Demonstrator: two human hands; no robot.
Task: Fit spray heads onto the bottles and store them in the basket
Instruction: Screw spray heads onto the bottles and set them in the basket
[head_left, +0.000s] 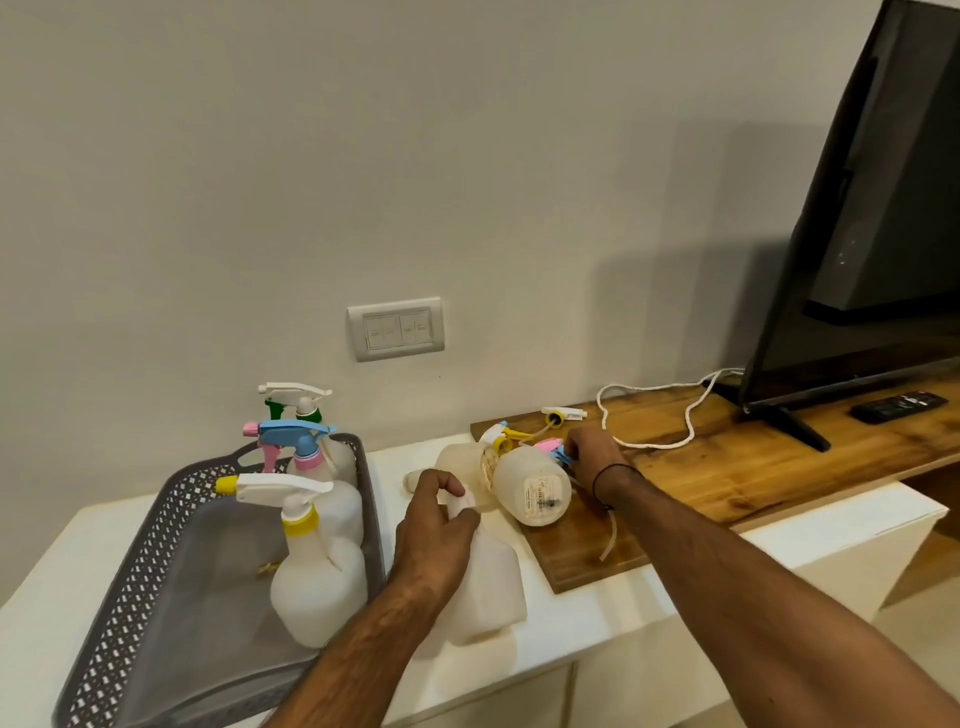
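Observation:
A grey perforated basket (156, 525) on the white counter holds three white bottles with spray heads: yellow-collared (306, 561), pink and blue (296, 441), green (296, 400). My left hand (434, 530) grips the neck of an upright headless white bottle (485, 587) beside the basket. My right hand (592, 460) pinches a pink and blue spray head (553, 449) on the wooden board. A labelled bottle (532, 488) lies on its side there, another bottle (457, 462) behind it. Two yellow-collared spray heads (504, 439) (563, 415) lie further back.
The wooden board (727, 467) runs right under a black television (872, 234) on a stand, with a remote (898, 405) beside it. A white cord (654, 415) loops across the board. A wall socket plate (396, 328) sits above the counter (597, 623).

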